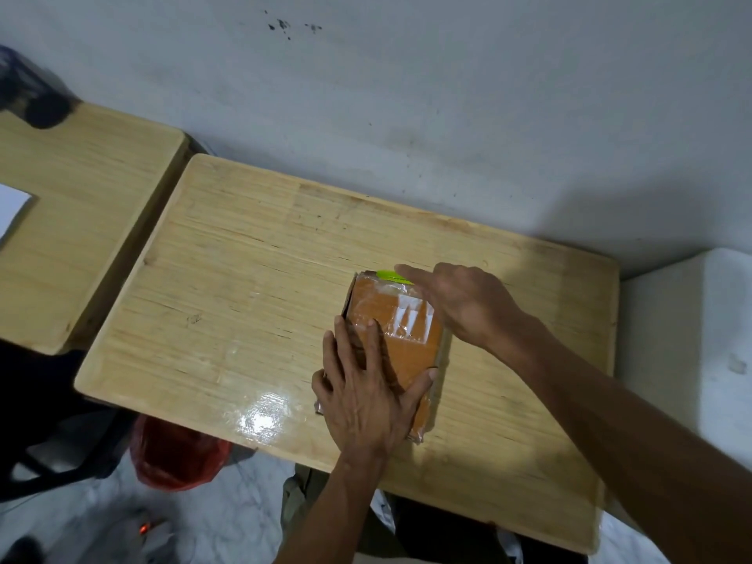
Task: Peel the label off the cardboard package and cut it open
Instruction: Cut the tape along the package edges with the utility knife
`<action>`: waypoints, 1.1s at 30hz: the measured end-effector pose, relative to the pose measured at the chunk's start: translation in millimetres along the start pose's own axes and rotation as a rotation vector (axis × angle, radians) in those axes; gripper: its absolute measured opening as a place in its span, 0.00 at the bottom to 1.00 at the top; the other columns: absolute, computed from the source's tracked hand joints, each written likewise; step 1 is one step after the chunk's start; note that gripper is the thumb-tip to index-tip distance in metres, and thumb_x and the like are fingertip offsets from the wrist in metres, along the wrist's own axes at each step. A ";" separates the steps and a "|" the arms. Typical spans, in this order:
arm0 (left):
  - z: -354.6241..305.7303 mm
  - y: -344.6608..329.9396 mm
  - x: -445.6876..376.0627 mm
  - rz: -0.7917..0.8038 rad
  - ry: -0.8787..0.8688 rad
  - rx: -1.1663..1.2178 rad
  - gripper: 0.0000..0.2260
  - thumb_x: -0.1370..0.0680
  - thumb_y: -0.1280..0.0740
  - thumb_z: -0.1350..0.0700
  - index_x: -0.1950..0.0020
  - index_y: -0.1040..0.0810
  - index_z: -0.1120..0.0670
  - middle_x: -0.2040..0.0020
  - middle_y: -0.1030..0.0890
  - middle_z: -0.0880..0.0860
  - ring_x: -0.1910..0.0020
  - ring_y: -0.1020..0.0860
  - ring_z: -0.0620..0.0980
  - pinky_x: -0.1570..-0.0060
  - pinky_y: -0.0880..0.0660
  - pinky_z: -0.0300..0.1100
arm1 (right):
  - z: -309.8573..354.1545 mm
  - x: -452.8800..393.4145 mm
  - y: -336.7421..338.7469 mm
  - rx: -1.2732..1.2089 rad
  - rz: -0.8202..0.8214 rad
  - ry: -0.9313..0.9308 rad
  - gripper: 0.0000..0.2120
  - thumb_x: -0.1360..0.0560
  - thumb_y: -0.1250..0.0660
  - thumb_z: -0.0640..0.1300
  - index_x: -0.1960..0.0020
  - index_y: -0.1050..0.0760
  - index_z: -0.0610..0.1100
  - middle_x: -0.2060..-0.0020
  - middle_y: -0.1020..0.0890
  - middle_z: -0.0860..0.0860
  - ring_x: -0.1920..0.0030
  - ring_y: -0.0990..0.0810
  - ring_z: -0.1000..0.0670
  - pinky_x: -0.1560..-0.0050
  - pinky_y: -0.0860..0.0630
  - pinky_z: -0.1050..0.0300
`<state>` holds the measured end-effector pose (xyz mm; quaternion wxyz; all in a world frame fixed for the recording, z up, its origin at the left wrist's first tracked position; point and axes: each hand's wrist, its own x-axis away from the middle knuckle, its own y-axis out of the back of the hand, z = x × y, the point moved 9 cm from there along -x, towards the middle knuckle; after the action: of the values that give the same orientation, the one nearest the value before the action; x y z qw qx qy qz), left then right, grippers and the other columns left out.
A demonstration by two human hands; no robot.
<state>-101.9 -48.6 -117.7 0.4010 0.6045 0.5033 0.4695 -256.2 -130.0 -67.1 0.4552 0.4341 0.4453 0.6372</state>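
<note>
Two hands on one orange cardboard package [411,352], lying flat on wooden bench [252,278], right of centre. Left hand [366,396] pressed flat on near end, fingers spread, grip wide. Right hand [460,303] over far edge at green cutter [392,276]; its grip cannot be told. White label [413,321] remains on top.

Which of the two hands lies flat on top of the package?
The left hand, fingers spread flat on the package at its near end. The right hand reaches to the far edge by the green object.
</note>
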 end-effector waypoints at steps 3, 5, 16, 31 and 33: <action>0.3 -0.6 0.0 0.000 0.000 0.002 0.46 0.31 0.46 0.20 0.21 0.39 0.46 0.18 0.46 0.59 0.22 0.42 0.61 0.36 0.37 0.60 | 3.1 2.9 6.5 0.032 -0.001 0.016 0.27 0.19 0.39 0.42 0.23 0.41 0.56 0.53 0.21 0.48 0.61 0.24 0.47 0.67 0.35 0.57; 0.3 -1.5 0.1 0.008 0.002 -0.001 0.46 0.31 0.46 0.20 0.21 0.39 0.46 0.18 0.46 0.59 0.22 0.43 0.61 0.36 0.37 0.60 | 1.8 11.1 12.8 0.002 -0.033 0.066 0.27 0.22 0.32 0.43 0.25 0.34 0.52 0.58 0.20 0.45 0.65 0.22 0.44 0.68 0.35 0.58; 1.4 -2.2 -0.4 0.013 0.007 0.011 0.46 0.31 0.47 0.20 0.20 0.41 0.45 0.18 0.47 0.58 0.22 0.44 0.61 0.35 0.37 0.61 | -3.8 25.9 15.3 0.069 -0.004 0.060 0.26 0.23 0.33 0.45 0.26 0.32 0.49 0.59 0.20 0.43 0.67 0.23 0.45 0.68 0.36 0.58; 1.7 -1.4 -0.2 -0.002 -0.002 0.027 0.44 0.30 0.45 0.21 0.21 0.39 0.46 0.18 0.46 0.58 0.22 0.43 0.61 0.35 0.36 0.61 | -40.0 47.6 9.9 0.163 0.108 -0.074 0.24 0.18 0.42 0.45 0.24 0.42 0.57 0.59 0.26 0.51 0.67 0.30 0.51 0.72 0.42 0.60; 2.1 -2.1 -0.3 0.001 -0.001 0.030 0.44 0.30 0.45 0.21 0.21 0.39 0.46 0.18 0.47 0.58 0.22 0.44 0.62 0.35 0.37 0.62 | -47.9 52.7 9.6 0.150 0.116 -0.098 0.24 0.17 0.44 0.45 0.23 0.43 0.58 0.58 0.27 0.52 0.65 0.30 0.51 0.70 0.38 0.59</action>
<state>-100.4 -48.6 -120.3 0.3921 0.6108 0.5099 0.4617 -314.9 -89.1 -61.0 0.4050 0.5226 0.4431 0.6054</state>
